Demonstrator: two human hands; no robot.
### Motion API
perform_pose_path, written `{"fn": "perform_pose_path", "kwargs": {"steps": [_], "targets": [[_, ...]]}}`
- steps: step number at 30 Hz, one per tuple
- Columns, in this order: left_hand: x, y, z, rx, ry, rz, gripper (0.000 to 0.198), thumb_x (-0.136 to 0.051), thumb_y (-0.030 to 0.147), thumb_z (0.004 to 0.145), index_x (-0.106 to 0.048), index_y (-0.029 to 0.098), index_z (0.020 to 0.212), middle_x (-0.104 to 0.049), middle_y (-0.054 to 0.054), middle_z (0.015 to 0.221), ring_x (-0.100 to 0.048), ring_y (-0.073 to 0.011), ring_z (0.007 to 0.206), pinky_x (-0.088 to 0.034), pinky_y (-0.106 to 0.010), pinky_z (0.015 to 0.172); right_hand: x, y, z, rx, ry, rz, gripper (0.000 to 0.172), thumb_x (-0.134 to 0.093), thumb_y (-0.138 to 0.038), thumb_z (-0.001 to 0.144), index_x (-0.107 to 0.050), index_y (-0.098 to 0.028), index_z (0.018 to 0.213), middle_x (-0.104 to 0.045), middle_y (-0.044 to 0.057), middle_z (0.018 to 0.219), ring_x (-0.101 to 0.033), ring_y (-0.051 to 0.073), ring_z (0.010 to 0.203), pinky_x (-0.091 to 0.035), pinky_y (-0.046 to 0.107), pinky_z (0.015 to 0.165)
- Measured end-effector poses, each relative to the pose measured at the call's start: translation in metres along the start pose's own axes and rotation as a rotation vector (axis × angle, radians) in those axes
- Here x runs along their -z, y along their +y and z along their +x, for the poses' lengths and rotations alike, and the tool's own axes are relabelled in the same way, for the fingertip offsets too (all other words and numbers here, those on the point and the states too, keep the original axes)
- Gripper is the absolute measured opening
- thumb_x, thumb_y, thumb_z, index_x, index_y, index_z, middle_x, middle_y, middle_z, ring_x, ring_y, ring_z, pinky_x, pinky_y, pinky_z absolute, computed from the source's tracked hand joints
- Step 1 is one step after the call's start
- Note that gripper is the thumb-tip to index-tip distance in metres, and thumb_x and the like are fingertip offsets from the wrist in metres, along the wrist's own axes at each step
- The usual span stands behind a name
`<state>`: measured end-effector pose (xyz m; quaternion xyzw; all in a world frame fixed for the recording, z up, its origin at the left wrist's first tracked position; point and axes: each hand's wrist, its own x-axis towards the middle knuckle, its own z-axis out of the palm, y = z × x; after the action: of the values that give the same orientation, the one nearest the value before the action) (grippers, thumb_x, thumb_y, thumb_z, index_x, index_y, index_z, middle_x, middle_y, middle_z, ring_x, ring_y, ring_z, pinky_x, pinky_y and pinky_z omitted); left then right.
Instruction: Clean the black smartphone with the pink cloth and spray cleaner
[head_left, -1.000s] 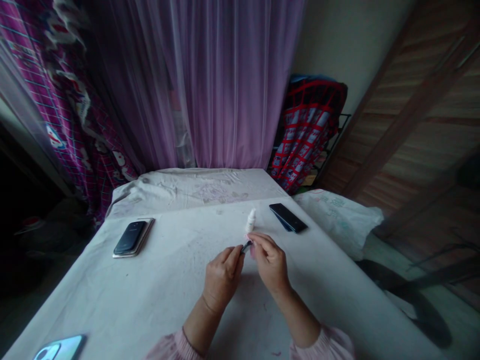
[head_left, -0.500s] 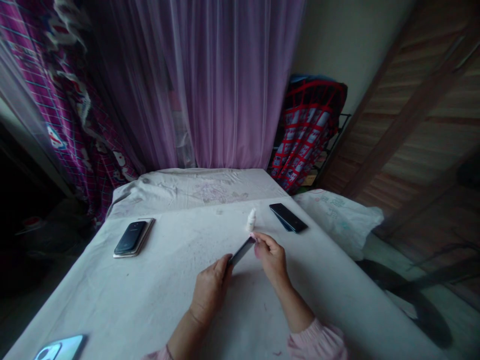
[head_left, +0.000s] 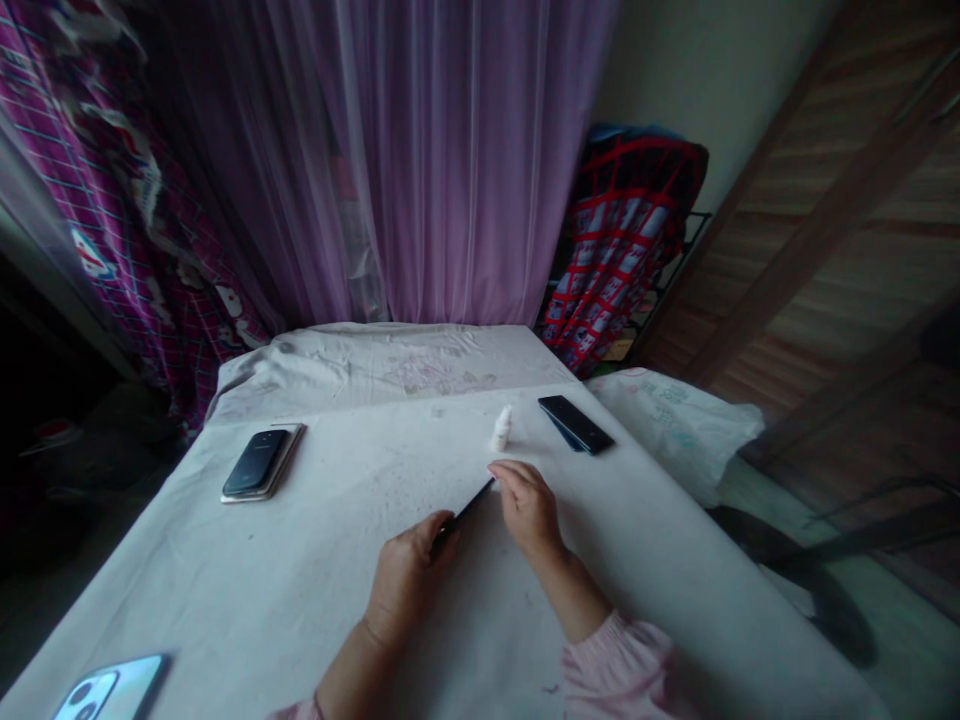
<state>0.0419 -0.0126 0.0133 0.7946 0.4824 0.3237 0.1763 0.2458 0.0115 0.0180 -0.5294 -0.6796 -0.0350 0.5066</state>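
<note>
Head view: L hand [head_left: 409,590] is gripping lower end of slim black item [head_left: 463,514], tip pointing up-right. R hand [head_left: 529,508] is curling its fingers [head_left: 510,474] right by tip, contact unclear. White bottle [head_left: 501,430] is standing just ahead, black phones [head_left: 259,465] [head_left: 576,424] lying either side, open room stretching left on cloth-covered table [head_left: 225,590].

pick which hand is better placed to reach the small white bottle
Right, probably: the right hand lies nearer the small white bottle and looks free, while the left hand grips the thin black object.
</note>
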Motion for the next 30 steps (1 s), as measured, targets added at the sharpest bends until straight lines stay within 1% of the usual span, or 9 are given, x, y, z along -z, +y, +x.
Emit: {"fn": "perform_pose_path", "kwargs": {"steps": [3, 4, 10, 13, 16, 19, 22, 25, 30], "targets": [[0.012, -0.008, -0.009, 0.013, -0.077, -0.046, 0.020, -0.055, 0.026, 0.088, -0.072, 0.026, 0.099, -0.077, 0.002, 0.082, -0.074, -0.0173, 0.072, -0.057, -0.022, 0.063, -0.003, 0.002, -0.004, 0.038, 0.001, -0.053, 0.035, -0.042, -0.012, 0.091, -0.074, -0.022, 0.099, -0.074, 0.008, 0.095, -0.067, 0.020, 0.091, -0.056, 0.035, 0.083], [0.015, -0.012, -0.012, -0.002, -0.070, -0.036, 0.019, -0.056, 0.028, 0.089, -0.073, 0.026, 0.098, -0.077, 0.002, 0.083, -0.074, -0.0175, 0.073, -0.057, -0.022, 0.064, -0.004, 0.003, -0.005, 0.045, 0.004, -0.063, 0.035, -0.042, -0.012, 0.091, -0.074, -0.021, 0.100, -0.074, 0.008, 0.095, -0.067, 0.020, 0.092, -0.056, 0.035, 0.083], [0.020, -0.027, -0.025, -0.102, 0.098, 0.009, 0.023, -0.054, 0.033, 0.092, -0.073, 0.024, 0.101, -0.078, 0.000, 0.086, -0.075, -0.0182, 0.073, -0.060, -0.024, 0.067, -0.007, -0.001, -0.007, 0.098, 0.040, -0.116, 0.035, -0.041, -0.010, 0.093, -0.073, -0.021, 0.102, -0.074, 0.007, 0.097, -0.066, 0.020, 0.093, -0.056, 0.037, 0.084], [0.017, -0.027, -0.025, -0.118, 0.142, 0.003, 0.023, -0.052, 0.032, 0.094, -0.072, 0.023, 0.101, -0.078, 0.000, 0.083, -0.075, -0.0173, 0.068, -0.059, -0.023, 0.062, -0.009, -0.016, -0.008, 0.165, 0.025, -0.119, 0.035, -0.042, -0.008, 0.093, -0.073, -0.021, 0.102, -0.074, 0.007, 0.098, -0.065, 0.020, 0.095, -0.056, 0.037, 0.084], [0.015, -0.026, -0.023, -0.131, 0.165, -0.015, 0.022, -0.052, 0.031, 0.094, -0.071, 0.022, 0.101, -0.078, -0.001, 0.081, -0.074, -0.0169, 0.066, -0.059, -0.022, 0.061, -0.012, -0.041, -0.014, 0.244, -0.055, -0.057, 0.033, -0.044, -0.007, 0.093, -0.072, -0.021, 0.105, -0.074, 0.007, 0.100, -0.063, 0.020, 0.099, -0.056, 0.036, 0.087], [0.016, -0.023, -0.021, -0.143, 0.159, -0.034, 0.021, -0.052, 0.030, 0.095, -0.070, 0.022, 0.101, -0.078, -0.001, 0.084, -0.075, -0.0167, 0.069, -0.059, -0.022, 0.063, -0.017, -0.066, -0.022, 0.303, -0.107, 0.016, 0.030, -0.044, -0.008, 0.095, -0.070, -0.018, 0.107, -0.073, 0.007, 0.101, -0.063, 0.019, 0.103, -0.056, 0.035, 0.090], [0.016, -0.022, -0.020, -0.145, 0.134, -0.036, 0.022, -0.050, 0.029, 0.096, -0.070, 0.020, 0.101, -0.078, -0.003, 0.085, -0.075, -0.0166, 0.071, -0.059, -0.022, 0.066, -0.018, -0.078, -0.027, 0.355, -0.130, 0.068, 0.028, -0.044, -0.011, 0.097, -0.067, -0.016, 0.111, -0.072, 0.008, 0.104, -0.062, 0.019, 0.106, -0.056, 0.035, 0.092], [0.015, -0.022, -0.020, -0.143, 0.127, -0.033, 0.023, -0.049, 0.029, 0.096, -0.070, 0.020, 0.103, -0.078, -0.003, 0.088, -0.075, -0.0170, 0.073, -0.059, -0.023, 0.068, -0.015, -0.070, -0.025, 0.367, -0.144, 0.056, 0.029, -0.044, -0.010, 0.096, -0.067, -0.016, 0.114, -0.072, 0.008, 0.106, -0.061, 0.019, 0.107, -0.056, 0.035, 0.092], [0.012, -0.025, -0.020, -0.132, 0.122, 0.007, 0.026, -0.049, 0.034, 0.097, -0.070, 0.021, 0.104, -0.078, -0.003, 0.084, -0.075, -0.0175, 0.070, -0.060, -0.023, 0.064, -0.003, -0.028, -0.011, 0.309, -0.040, -0.095, 0.031, -0.044, -0.008, 0.094, -0.070, -0.018, 0.109, -0.073, 0.007, 0.103, -0.063, 0.020, 0.100, -0.056, 0.036, 0.087]]}}
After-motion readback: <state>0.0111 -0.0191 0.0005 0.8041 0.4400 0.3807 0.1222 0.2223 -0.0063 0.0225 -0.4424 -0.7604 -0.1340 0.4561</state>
